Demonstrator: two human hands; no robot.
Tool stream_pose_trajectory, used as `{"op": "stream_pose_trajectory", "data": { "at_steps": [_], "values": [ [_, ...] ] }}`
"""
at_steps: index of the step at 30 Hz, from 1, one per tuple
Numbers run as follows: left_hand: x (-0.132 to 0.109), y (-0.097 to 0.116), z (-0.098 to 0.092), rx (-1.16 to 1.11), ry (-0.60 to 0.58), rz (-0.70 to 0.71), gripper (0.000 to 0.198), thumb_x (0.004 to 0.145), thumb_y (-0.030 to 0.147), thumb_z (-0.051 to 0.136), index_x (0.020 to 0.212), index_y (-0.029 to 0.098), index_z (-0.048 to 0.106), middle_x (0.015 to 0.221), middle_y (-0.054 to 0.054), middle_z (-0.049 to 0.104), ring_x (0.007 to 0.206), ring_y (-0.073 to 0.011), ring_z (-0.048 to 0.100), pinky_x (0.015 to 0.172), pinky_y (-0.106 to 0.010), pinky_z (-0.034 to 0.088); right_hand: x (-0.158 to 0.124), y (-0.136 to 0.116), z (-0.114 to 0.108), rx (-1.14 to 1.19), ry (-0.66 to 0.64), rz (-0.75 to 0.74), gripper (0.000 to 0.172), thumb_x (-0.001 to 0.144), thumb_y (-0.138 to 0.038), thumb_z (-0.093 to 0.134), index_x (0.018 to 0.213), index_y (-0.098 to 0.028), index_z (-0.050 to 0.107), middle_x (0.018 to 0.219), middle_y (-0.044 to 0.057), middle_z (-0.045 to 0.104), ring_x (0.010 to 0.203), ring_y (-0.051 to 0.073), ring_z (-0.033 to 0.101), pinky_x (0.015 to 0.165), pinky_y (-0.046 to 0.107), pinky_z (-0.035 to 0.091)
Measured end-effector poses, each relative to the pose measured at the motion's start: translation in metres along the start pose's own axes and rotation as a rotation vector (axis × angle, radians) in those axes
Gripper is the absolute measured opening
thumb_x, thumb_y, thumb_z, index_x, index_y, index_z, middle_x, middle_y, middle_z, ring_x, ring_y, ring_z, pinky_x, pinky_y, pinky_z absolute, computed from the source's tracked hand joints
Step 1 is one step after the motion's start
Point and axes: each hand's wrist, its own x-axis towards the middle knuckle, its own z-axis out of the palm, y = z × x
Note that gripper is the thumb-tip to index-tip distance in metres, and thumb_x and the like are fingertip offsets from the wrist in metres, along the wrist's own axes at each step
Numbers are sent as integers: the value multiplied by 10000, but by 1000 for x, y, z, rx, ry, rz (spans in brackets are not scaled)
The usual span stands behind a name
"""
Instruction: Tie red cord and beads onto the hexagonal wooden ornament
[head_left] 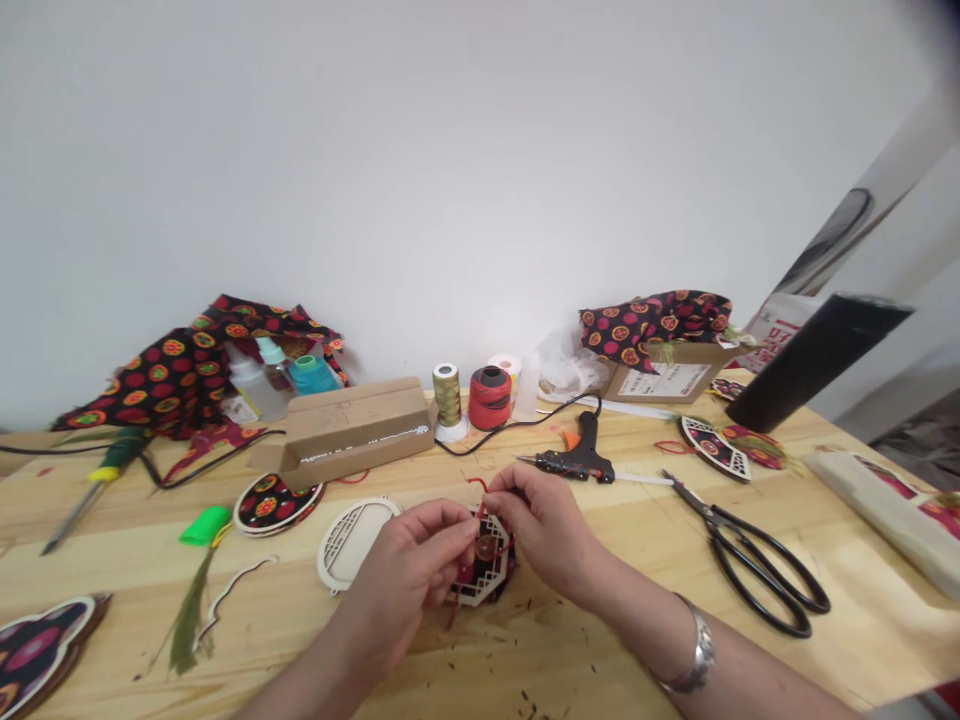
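Both hands meet at the front middle of the table, pinching a thin red cord (481, 508). My left hand (420, 560) is closed on the cord, its thumb and forefinger pressed together. My right hand (541, 525) pinches the cord just to the right, a short end sticking up above the fingertips. Beneath them is an octagonal ornament (491, 575) with a pale lattice frame over dark patterned fabric, partly covered by my left hand. A pale round lattice frame (349, 545) lies to the left of my left hand.
Black-handled scissors (757, 570) and a black glue gun (581, 455) lie to the right. Thread spools (491, 398) and an open cardboard box (360, 430) stand along the wall. At left are a screwdriver (97, 490), a green tassel (191, 610) and fabric-covered ornaments (45, 650).
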Motion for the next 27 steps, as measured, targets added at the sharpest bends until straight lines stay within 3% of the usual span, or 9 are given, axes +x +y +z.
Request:
{"op": "stream_pose_trajectory", "data": {
  "at_steps": [3, 6, 10, 15, 19, 21, 23, 25, 27],
  "values": [
    [0, 0, 3, 190, 44, 6, 160, 711, 316, 616, 694, 158, 637, 557, 8, 549, 462, -79, 432, 419, -175, 313, 2, -2, 0, 205, -41, 127, 99, 727, -204, 525, 630, -180, 521, 562, -22, 529, 504, 100, 444, 484, 215, 348],
    [-1, -1, 5, 478, 112, 197, 137, 714, 308, 606, 704, 193, 679, 668, -22, 579, 586, -142, 508, 515, -230, 389, 3, -4, 0, 435, -92, 241, 139, 716, -250, 546, 615, -171, 493, 467, -53, 477, 402, 68, 371, 413, 195, 285],
    [-3, -5, 4, 752, 136, 516, 138, 740, 243, 572, 703, 239, 705, 629, -12, 534, 612, -157, 513, 565, -240, 386, 2, -6, 0, 665, -156, 295, 216, 674, -313, 616, 603, -153, 491, 437, -61, 463, 377, 45, 308, 391, 184, 233],
    [-7, -7, 3, 933, 112, 636, 165, 761, 212, 540, 787, 247, 699, 637, -17, 531, 600, -159, 519, 559, -250, 388, 1, -7, -1, 834, -234, 321, 250, 660, -337, 643, 602, -146, 492, 518, -36, 522, 380, 30, 315, 393, 182, 221],
    [-12, -2, 4, 1080, 205, 790, 99, 735, 202, 556, 763, 224, 648, 925, -75, 552, 934, -252, 504, 785, -357, 383, 1, -7, -2, 834, -222, 314, 239, 663, -305, 649, 601, -141, 487, 492, -53, 484, 377, 24, 322, 394, 175, 203],
    [-13, 1, 3, 1068, 329, 870, 40, 723, 197, 564, 745, 208, 596, 1140, -99, 471, 1124, -298, 389, 902, -423, 307, 1, -7, -3, 821, -222, 307, 230, 666, -293, 650, 608, -136, 492, 498, -54, 481, 384, 22, 322, 394, 172, 203],
    [-12, 1, 2, 948, 429, 885, 56, 741, 191, 547, 796, 203, 544, 1251, -105, 396, 1189, -290, 339, 962, -437, 261, 1, -8, -2, 788, -226, 316, 233, 660, -294, 655, 607, -137, 491, 499, -53, 487, 381, 22, 328, 386, 170, 207],
    [-10, 0, 0, 775, 420, 826, 142, 767, 196, 528, 909, 205, 521, 1306, -102, 366, 1209, -266, 341, 986, -413, 268, 0, -9, -1, 739, -228, 331, 243, 652, -310, 658, 609, -145, 484, 497, -54, 495, 372, 28, 342, 377, 172, 227],
    [-8, -2, 0, 622, 311, 702, 244, 782, 216, 523, 1026, 213, 514, 1330, -93, 371, 1208, -253, 364, 978, -376, 312, -1, -9, 1, 689, -219, 327, 249, 651, -325, 655, 616, -152, 480, 487, -60, 490, 370, 34, 352, 371, 174, 253]
  ]
}}
